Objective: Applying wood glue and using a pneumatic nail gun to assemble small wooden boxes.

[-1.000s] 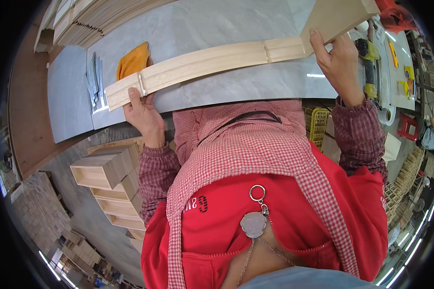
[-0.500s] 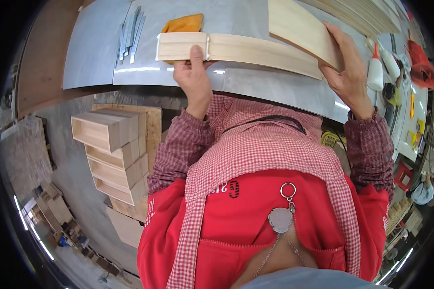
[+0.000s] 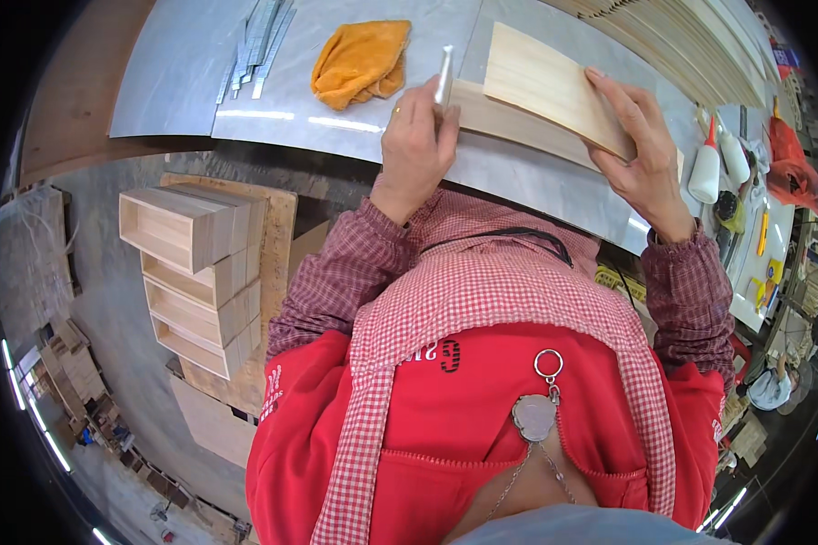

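My left hand point(image 3: 415, 143) grips the near end of a long pale wooden piece point(image 3: 511, 123) lying on the grey metal-topped bench point(image 3: 273, 123). A small metal tab sticks up between its fingers at that end. My right hand point(image 3: 643, 154) lies flat on a pale wooden board point(image 3: 554, 89) that rests tilted across the long piece, fingers spread over the board's right end. An orange cloth point(image 3: 362, 60) sits crumpled on the bench just left of my left hand.
Several thin metal strips point(image 3: 256, 41) lie at the bench's far left. A white glue bottle point(image 3: 705, 171) stands right of my right hand. Stacked open wooden boxes point(image 3: 194, 268) sit on the floor at left. Long wooden slats point(image 3: 700, 45) are piled at the far right.
The view has swung so the bench sits higher and closer. The long wooden piece has slid right under my hands; my left hand now holds its end beside the orange cloth.
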Demonstrator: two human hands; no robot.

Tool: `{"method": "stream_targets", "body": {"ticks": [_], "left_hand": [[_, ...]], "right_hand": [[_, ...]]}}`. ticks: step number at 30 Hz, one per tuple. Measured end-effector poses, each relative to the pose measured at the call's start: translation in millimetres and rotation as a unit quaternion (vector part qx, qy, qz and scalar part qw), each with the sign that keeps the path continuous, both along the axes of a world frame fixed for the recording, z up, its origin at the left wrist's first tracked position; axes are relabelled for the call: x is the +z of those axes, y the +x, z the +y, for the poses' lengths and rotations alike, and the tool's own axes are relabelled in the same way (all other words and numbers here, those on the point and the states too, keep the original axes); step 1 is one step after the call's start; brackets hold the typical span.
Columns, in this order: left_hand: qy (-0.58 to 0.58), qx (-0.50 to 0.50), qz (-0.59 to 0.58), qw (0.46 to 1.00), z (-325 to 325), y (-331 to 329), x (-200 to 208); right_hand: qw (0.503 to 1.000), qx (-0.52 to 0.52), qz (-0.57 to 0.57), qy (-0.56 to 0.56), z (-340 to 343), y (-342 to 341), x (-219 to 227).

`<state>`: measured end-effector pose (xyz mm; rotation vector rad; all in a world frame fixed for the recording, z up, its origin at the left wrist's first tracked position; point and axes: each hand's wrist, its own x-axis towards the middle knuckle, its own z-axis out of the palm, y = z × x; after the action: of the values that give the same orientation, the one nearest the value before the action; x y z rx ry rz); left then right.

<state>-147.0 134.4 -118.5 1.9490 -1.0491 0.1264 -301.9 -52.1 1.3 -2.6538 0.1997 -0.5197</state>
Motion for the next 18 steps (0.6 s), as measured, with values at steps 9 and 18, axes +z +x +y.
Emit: {"method": "stream_targets", "body": {"ticks": [9, 18], "left_hand": [[-0.105, -0.180, 0.128, 0.970, 0.6, 28.6, 35.0], [-0.045, -0.308, 0.171, 0.935, -2.4, 62.0, 44.8]], "right_hand": [[0.998, -0.006, 0.067, -0.003, 1.4, -5.6, -9.6], [0.997, -0.014, 0.080, 0.003, 1.5, -6.2, -8.2]]}}
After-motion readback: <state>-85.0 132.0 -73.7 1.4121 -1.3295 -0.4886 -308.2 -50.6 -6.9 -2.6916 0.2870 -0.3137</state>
